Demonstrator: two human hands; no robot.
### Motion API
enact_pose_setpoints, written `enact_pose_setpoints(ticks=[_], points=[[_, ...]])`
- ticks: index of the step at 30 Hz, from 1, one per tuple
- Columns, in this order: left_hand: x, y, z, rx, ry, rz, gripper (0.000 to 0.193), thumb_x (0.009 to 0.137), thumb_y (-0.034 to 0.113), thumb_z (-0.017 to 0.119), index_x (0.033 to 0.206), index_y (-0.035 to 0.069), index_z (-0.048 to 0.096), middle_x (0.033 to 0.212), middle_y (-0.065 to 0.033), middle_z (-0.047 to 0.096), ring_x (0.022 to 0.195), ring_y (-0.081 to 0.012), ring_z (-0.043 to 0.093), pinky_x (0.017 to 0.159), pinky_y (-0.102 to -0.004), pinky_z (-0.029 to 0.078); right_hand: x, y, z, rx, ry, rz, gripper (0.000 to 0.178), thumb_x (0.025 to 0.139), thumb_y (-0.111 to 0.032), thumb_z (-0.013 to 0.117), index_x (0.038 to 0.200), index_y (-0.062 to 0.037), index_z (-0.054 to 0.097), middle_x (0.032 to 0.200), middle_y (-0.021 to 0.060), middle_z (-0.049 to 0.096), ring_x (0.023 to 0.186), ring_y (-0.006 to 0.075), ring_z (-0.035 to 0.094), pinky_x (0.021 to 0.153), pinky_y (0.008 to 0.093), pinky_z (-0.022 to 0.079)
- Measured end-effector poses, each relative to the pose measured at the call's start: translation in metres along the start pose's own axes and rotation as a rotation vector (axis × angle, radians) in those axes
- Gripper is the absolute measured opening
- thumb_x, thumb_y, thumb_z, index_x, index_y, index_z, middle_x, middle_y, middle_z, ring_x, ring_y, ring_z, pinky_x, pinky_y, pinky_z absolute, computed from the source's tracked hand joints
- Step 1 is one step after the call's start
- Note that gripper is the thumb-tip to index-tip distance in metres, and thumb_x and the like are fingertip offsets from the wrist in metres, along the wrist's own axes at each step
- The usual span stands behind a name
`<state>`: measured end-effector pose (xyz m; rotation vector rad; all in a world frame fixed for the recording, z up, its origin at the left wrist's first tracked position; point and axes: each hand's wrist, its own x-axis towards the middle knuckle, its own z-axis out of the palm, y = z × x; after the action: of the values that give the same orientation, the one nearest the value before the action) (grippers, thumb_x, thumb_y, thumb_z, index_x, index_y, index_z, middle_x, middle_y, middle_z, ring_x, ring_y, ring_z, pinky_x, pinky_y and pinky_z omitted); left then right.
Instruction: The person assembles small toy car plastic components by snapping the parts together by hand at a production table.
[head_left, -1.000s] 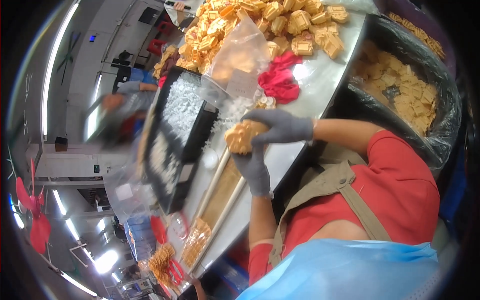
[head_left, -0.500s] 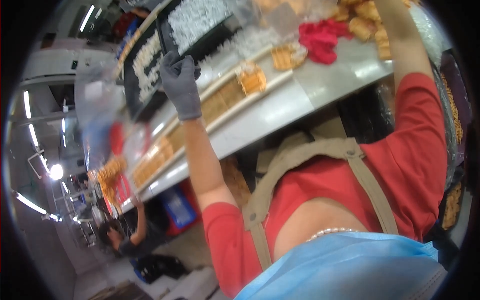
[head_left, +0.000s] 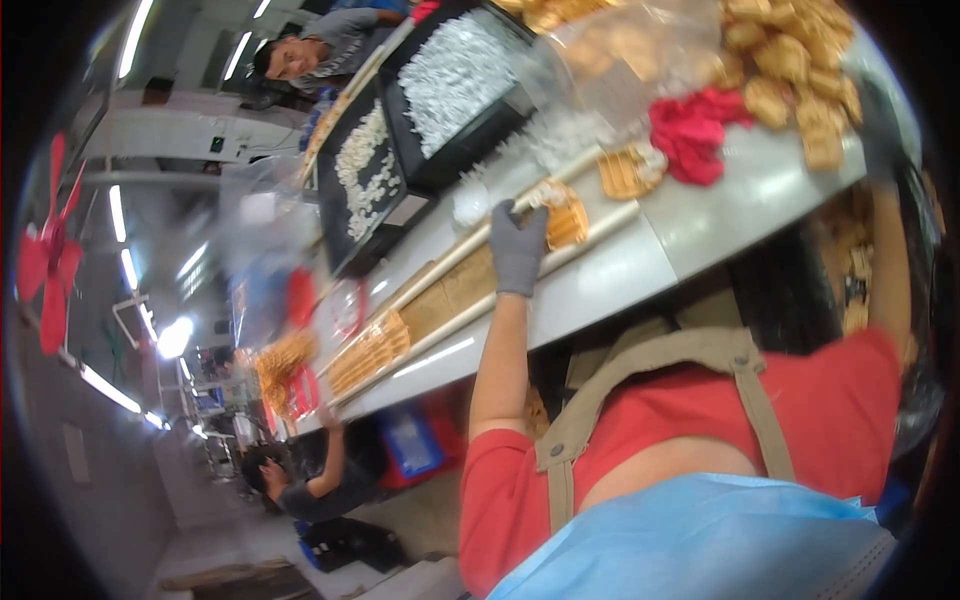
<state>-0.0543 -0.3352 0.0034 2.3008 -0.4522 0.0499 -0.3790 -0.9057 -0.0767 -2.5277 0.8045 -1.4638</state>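
Note:
My left hand [head_left: 518, 245], in a grey glove, is over a brown strip [head_left: 455, 290] between two white rails. Its thumb and a finger stand apart, with nothing seen between them, at the left edge of an orange ribbed piece [head_left: 568, 222] topped with small white bits. A second such orange piece [head_left: 620, 176] lies farther up the strip. My right hand [head_left: 880, 130], also gloved in grey, reaches to the far right beside a heap of orange-brown pieces [head_left: 785, 60]. It is smeared by motion, so its fingers cannot be made out.
Beyond the strip stand a black bin of silvery-white small pieces [head_left: 455, 80] and a black tray of cream-coloured bits [head_left: 362, 170]. A red cloth [head_left: 688, 140] lies near a clear bag [head_left: 625, 60]. Ribbed orange pieces [head_left: 370, 355] sit down the strip. Two people are across and left.
My left hand has come from the black tray back to the orange piece on the strip. My right hand has moved outward to the far right. The whole view has shifted.

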Motion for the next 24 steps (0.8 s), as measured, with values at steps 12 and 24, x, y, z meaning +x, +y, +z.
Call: enact_pose_setpoints(ticks=[12,24], points=[[0.034,-0.016,0.017,-0.338,-0.377,-0.096,0.078,0.066,0.006,0.07,0.133,-0.006,0.031,0.097,-0.0184,0.061,0.081,-0.0209,0.061,0.07,-0.0271,0.051,-0.301,0.036,-0.05,-0.366,-1.13,0.855,0.038,0.086,-0.031,0.052,0.113,-0.0045,0.058,0.103,0.0157,0.064,0.09,0.0265,0.063,0.068,0.0358,0.049],[0.025,-0.013,0.01,-0.919,-0.365,-0.185,0.056,0.068,-0.006,0.055,0.123,-0.006,0.043,0.108,-0.0175,0.055,0.091,-0.0248,0.058,0.08,-0.0313,0.05,-0.381,0.064,-0.002,-0.867,-1.707,0.102,0.033,0.085,-0.025,0.053,0.112,-0.0066,0.06,0.101,0.0128,0.065,0.087,0.0228,0.065,0.064,0.0342,0.05]])
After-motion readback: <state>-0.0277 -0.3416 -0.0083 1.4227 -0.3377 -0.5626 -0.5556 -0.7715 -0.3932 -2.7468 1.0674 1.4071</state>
